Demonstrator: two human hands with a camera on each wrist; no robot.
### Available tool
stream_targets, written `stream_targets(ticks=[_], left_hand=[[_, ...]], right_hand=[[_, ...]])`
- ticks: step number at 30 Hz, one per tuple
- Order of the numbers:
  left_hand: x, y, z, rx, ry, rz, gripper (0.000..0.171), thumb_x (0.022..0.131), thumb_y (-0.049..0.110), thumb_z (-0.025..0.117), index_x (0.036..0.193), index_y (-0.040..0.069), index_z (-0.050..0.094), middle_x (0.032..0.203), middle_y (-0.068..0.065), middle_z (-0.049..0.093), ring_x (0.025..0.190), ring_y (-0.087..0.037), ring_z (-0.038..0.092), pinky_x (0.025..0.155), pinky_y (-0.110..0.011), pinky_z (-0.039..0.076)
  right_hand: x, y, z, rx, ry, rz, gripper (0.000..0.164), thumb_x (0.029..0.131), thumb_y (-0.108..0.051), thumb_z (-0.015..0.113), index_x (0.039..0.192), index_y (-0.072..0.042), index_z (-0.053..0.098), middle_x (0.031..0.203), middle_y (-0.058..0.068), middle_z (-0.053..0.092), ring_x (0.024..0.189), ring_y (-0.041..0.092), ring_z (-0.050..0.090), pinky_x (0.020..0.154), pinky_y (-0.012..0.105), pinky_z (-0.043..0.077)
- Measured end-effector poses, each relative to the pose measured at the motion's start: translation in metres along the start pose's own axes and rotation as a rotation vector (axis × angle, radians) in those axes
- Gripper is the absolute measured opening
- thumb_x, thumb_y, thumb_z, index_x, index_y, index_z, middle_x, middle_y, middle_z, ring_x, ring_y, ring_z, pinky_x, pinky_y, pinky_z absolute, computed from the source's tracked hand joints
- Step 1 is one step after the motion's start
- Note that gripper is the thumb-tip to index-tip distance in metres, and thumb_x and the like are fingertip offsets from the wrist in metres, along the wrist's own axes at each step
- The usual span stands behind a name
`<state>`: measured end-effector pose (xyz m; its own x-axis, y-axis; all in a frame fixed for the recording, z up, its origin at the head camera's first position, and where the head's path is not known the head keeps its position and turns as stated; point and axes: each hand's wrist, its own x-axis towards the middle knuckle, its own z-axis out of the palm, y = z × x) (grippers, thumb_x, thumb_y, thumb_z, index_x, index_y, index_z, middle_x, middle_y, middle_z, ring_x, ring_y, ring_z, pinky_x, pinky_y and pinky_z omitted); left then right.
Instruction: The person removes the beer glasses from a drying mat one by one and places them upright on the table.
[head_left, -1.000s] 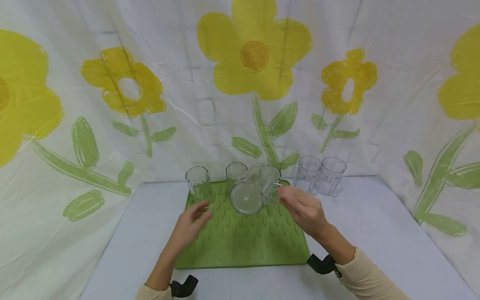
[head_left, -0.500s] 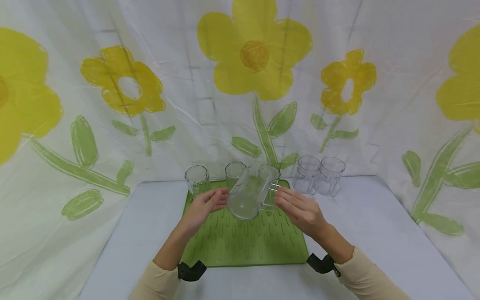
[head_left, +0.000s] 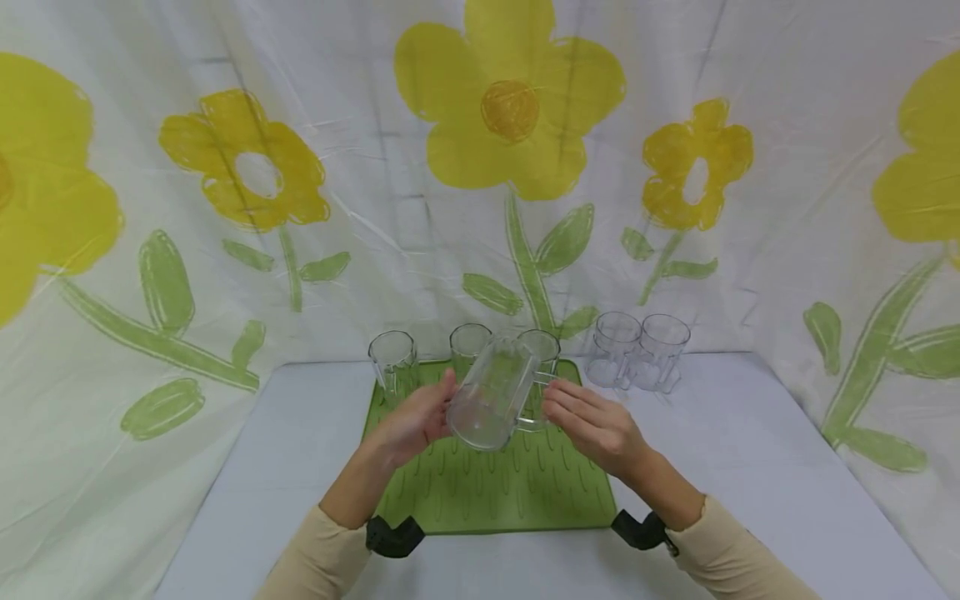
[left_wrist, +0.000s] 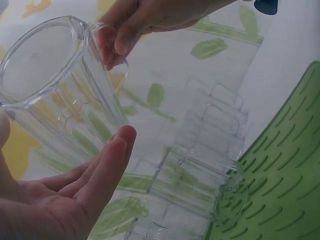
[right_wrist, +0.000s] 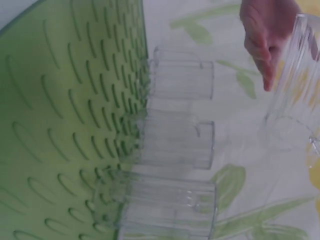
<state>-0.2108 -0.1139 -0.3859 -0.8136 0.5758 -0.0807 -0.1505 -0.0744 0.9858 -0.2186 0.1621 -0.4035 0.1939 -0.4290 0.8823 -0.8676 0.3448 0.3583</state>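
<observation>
A clear glass mug (head_left: 487,404) hangs above the green mat (head_left: 495,500), tilted with its base toward the head camera. My right hand (head_left: 596,425) pinches its handle; the left wrist view shows those fingers curled at the handle. At the mug's left side is my left hand (head_left: 416,421), fingers fairly straight and thumb raised. In the left wrist view, the left hand's fingers (left_wrist: 107,170) lie along the mug's wall; whether they press on it is hard to tell. The right wrist view catches only part of the mug (right_wrist: 297,85).
Three more glass mugs, left (head_left: 393,362), middle (head_left: 470,340) and right (head_left: 551,346), stand along the mat's back edge. Two others (head_left: 617,350) (head_left: 663,354) sit on the white table (head_left: 697,450), right of the mat. A flowered curtain (head_left: 375,250) hangs close behind.
My left hand has moved up and right to the side of the mug. The mug, held by its handle in my right hand, has come slightly lower and left, turning more side-on.
</observation>
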Motion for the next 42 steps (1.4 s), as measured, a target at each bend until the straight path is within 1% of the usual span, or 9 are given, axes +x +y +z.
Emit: stream_targets(ticks=[2, 5, 12, 16, 19, 27, 32, 38, 42], left_hand=[[0.002, 0.000, 0.002, -0.036, -0.035, -0.021, 0.091, 0.097, 0.064, 0.031, 0.140, -0.017, 0.036, 0.114, -0.001, 0.071, 0.100, -0.009, 0.069, 0.094, -0.029, 0.056], [0.003, 0.000, 0.004, -0.072, -0.053, -0.051, 0.091, 0.097, 0.064, 0.029, 0.144, -0.014, 0.031, 0.121, -0.005, 0.070, 0.102, -0.009, 0.068, 0.094, -0.030, 0.056], [0.005, -0.001, 0.008, -0.142, 0.002, -0.110, 0.079, 0.101, 0.051, 0.043, 0.148, -0.010, 0.023, 0.109, 0.001, 0.071, 0.096, -0.008, 0.070, 0.083, -0.024, 0.059], [0.005, -0.001, 0.008, -0.176, 0.033, -0.141, 0.076, 0.101, 0.047, 0.046, 0.150, -0.005, 0.023, 0.109, -0.001, 0.070, 0.095, -0.009, 0.071, 0.081, -0.026, 0.060], [0.006, -0.002, 0.008, -0.199, 0.043, -0.146, 0.073, 0.102, 0.045, 0.046, 0.150, -0.005, 0.024, 0.106, -0.001, 0.071, 0.094, -0.010, 0.071, 0.080, -0.026, 0.060], [0.007, -0.005, 0.008, -0.240, 0.051, -0.125, 0.068, 0.104, 0.038, 0.043, 0.149, -0.009, 0.023, 0.098, 0.003, 0.074, 0.091, -0.009, 0.072, 0.078, -0.025, 0.060], [0.007, -0.006, 0.008, -0.260, 0.064, -0.109, 0.066, 0.104, 0.035, 0.043, 0.148, -0.009, 0.023, 0.097, 0.004, 0.074, 0.090, -0.009, 0.072, 0.077, -0.024, 0.060], [0.007, -0.006, 0.011, -0.200, 0.044, -0.053, 0.057, 0.104, 0.032, 0.043, 0.139, -0.012, 0.036, 0.097, 0.004, 0.074, 0.094, -0.009, 0.072, 0.080, -0.026, 0.059], [0.007, -0.006, 0.013, -0.173, 0.076, -0.039, 0.050, 0.103, 0.030, 0.047, 0.133, -0.009, 0.046, 0.098, 0.004, 0.074, 0.095, -0.010, 0.071, 0.083, -0.028, 0.058]], right_hand=[[0.001, -0.001, 0.000, -0.007, -0.009, -0.006, 0.016, 0.095, 0.000, 0.058, 0.091, 0.005, 0.073, 0.085, 0.020, 0.075, 0.076, 0.034, 0.072, 0.069, 0.035, 0.062], [0.003, -0.002, 0.000, -0.022, -0.017, -0.019, 0.017, 0.094, 0.001, 0.058, 0.089, 0.005, 0.074, 0.083, 0.019, 0.075, 0.075, 0.032, 0.073, 0.068, 0.034, 0.062], [0.008, -0.006, 0.000, -0.044, -0.030, -0.042, 0.018, 0.095, 0.000, 0.058, 0.087, 0.004, 0.074, 0.082, 0.018, 0.075, 0.074, 0.029, 0.073, 0.066, 0.033, 0.062], [0.007, -0.007, 0.000, -0.037, -0.033, -0.039, 0.018, 0.095, 0.001, 0.057, 0.088, 0.003, 0.073, 0.082, 0.018, 0.075, 0.074, 0.029, 0.073, 0.067, 0.033, 0.062], [0.005, -0.007, 0.000, -0.011, -0.042, -0.016, 0.017, 0.095, 0.001, 0.057, 0.089, 0.003, 0.073, 0.084, 0.018, 0.075, 0.077, 0.030, 0.072, 0.069, 0.033, 0.062], [0.001, -0.004, -0.002, 0.063, -0.114, 0.112, 0.020, 0.098, -0.009, 0.057, 0.093, 0.000, 0.074, 0.094, 0.017, 0.074, 0.087, 0.031, 0.071, 0.078, 0.032, 0.061], [0.003, -0.002, -0.005, 0.107, -0.147, 0.158, 0.021, 0.098, -0.013, 0.057, 0.097, -0.002, 0.075, 0.098, 0.016, 0.074, 0.092, 0.031, 0.070, 0.083, 0.031, 0.060], [0.005, 0.002, -0.010, 0.180, -0.228, 0.240, 0.024, 0.099, -0.020, 0.055, 0.098, -0.004, 0.074, 0.103, 0.014, 0.073, 0.099, 0.032, 0.068, 0.095, 0.027, 0.055], [0.005, 0.005, -0.014, 0.230, -0.300, 0.296, 0.028, 0.098, -0.027, 0.056, 0.101, -0.005, 0.073, 0.108, 0.015, 0.071, 0.105, 0.032, 0.065, 0.104, 0.024, 0.049]])
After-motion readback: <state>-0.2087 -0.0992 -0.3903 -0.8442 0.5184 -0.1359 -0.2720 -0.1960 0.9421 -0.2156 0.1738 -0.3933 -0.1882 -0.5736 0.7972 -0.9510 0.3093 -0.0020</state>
